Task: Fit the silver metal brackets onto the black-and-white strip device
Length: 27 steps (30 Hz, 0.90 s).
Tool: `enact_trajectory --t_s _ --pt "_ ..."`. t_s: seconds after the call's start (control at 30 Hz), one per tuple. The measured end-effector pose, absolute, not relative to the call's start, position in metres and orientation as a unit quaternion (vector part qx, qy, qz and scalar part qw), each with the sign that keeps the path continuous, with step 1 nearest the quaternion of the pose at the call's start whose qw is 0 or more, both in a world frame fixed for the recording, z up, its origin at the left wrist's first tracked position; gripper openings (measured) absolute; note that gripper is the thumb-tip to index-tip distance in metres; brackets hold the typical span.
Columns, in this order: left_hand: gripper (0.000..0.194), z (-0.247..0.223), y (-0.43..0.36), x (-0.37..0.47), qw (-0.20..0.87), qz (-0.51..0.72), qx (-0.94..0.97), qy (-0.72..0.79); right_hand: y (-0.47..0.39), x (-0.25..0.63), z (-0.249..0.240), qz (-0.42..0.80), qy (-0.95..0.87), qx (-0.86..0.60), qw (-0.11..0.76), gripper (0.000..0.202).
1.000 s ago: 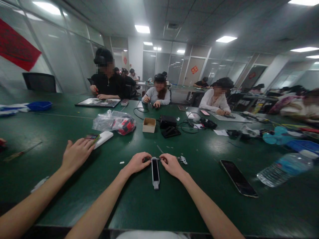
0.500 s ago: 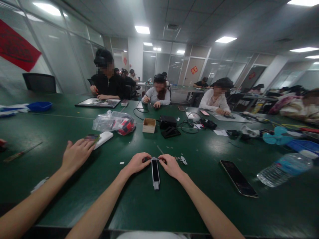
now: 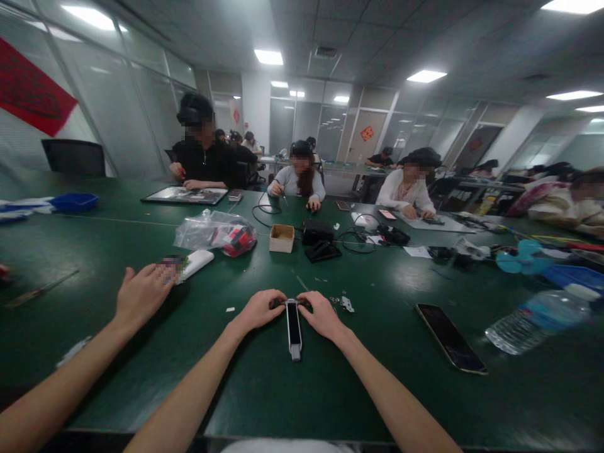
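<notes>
A slim white-edged device [image 3: 293, 324] with a long black face lies on the green table, its grey tip pointing towards me. At its far end, my left hand [image 3: 259, 309] pinches from the left side with curled fingers. My right hand [image 3: 321, 311] grips the same end from the right, thumb and forefinger together. The fingertips hide just which part of that end they hold. Close beyond my right hand lie a small silvery metal plate [image 3: 347, 304] and several tiny parts. A small white piece [image 3: 230, 309] rests left of my left hand.
Another person's hand [image 3: 144, 290] reaches in from the left onto a white object [image 3: 197, 264]. Beyond are a plastic bag [image 3: 202, 231], a small box [image 3: 282, 239] and a black case [image 3: 317, 233]. A phone [image 3: 450, 338] and water bottle [image 3: 538, 321] lie at right.
My right fingers have shifted slightly at the device's far end. Otherwise both my hands and the device stay almost where they were.
</notes>
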<state>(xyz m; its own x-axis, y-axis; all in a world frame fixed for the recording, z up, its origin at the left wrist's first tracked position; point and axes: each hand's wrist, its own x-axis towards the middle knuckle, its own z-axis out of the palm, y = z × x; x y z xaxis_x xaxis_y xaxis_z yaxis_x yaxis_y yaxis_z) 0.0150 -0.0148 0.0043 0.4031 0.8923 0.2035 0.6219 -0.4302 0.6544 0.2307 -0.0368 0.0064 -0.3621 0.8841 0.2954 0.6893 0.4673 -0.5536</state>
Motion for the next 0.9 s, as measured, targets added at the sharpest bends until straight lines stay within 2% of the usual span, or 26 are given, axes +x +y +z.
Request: enact_trajectory --t_s 0.3,0.9 --pt "0.013 0.0079 -0.014 0.013 0.277 0.26 0.812 0.443 -0.0357 0.2315 0.0071 0.163 -0.812 -0.482 0.285 0.015" --pt "0.015 0.008 -0.0141 0.0143 0.263 0.261 0.813 0.45 -0.0355 0.2322 0.007 0.159 -0.811 -0.485 0.285 0.016"
